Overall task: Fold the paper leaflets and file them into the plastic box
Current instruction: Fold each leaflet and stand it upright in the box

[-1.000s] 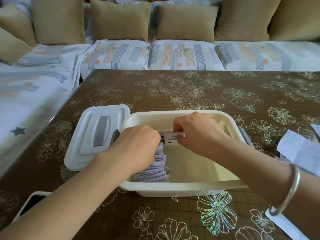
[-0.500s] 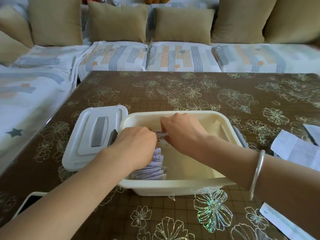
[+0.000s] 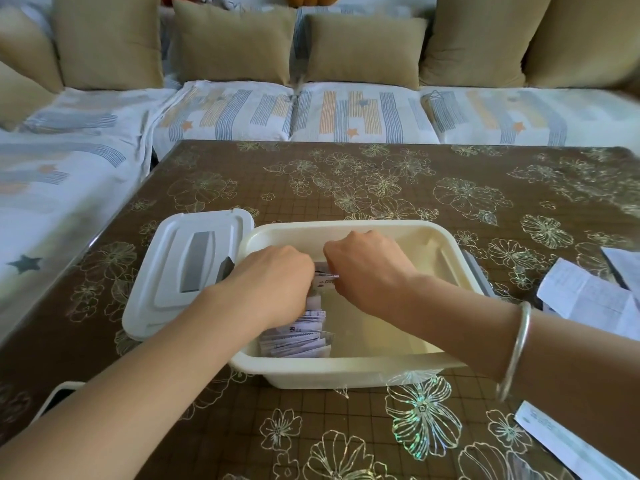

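Right hand (image 3: 367,271) pinches one folded leaflet (image 3: 324,280), just left of its knuckles, inside the single plastic box (image 3: 346,374). Left hand (image 3: 277,282) curls over the filed row (image 3: 298,336); its grip is hidden. One lid (image 3: 187,271) touches the box's left side. Three loose sheets (image 3: 588,299) lie at the right of the surface (image 3: 346,185).

Cream box (image 3: 346,374) smooth plastic, faint sheen; white lid (image 3: 162,289) plastic, duller; leaflets (image 3: 298,339) thin printed paper, creased; table cover (image 3: 346,188) slick and glossy (flower outlines iridescent); bangle (image 3: 516,351) polished metal; cushions (image 3: 235,46) matt woven cloth.
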The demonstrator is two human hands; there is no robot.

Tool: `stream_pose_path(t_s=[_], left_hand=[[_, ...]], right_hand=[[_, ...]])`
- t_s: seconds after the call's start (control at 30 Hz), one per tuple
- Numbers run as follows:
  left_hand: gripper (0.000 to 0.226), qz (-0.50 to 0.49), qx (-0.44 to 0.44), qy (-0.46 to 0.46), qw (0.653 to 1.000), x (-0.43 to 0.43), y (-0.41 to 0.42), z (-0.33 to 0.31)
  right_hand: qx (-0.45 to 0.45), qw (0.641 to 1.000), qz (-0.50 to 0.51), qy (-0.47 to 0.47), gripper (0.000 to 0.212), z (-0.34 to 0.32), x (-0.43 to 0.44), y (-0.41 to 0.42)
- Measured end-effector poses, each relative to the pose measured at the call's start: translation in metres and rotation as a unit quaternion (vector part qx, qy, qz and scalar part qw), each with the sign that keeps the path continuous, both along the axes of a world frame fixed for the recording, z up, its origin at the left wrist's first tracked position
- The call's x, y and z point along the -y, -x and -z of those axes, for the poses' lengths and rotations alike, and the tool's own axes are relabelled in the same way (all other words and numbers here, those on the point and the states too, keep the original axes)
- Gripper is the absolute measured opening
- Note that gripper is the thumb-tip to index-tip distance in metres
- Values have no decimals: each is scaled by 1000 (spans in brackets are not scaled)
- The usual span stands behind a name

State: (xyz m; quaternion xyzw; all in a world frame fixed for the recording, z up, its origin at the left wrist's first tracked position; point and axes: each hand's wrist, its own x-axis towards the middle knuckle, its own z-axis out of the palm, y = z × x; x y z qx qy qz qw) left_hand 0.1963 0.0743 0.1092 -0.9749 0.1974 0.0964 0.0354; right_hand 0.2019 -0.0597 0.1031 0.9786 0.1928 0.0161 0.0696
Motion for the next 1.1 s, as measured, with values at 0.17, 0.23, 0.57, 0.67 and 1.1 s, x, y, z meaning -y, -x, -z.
stream_pose_path(t_s=[0.17, 0.23, 0.57, 0.67, 1.1], left_hand=[[18, -6, 1, 0, 1000, 3, -5, 0], [24, -9, 1, 3, 1000, 3, -7, 0], [35, -32, -15, 19, 999, 7, -4, -10], [33, -23, 33, 15, 999, 4, -1, -13], [44, 24, 116, 174, 978, -51, 4, -24]], right_hand=[[-15, 1000, -3, 22, 19, 2, 0, 1], [-18, 999, 1, 27, 18, 2, 1, 0], [-6, 999, -30, -31, 13, 15, -13, -19], [8, 998, -41, -51, 16, 20, -11, -16], [-112, 983, -40, -137, 21, 24, -17, -14]])
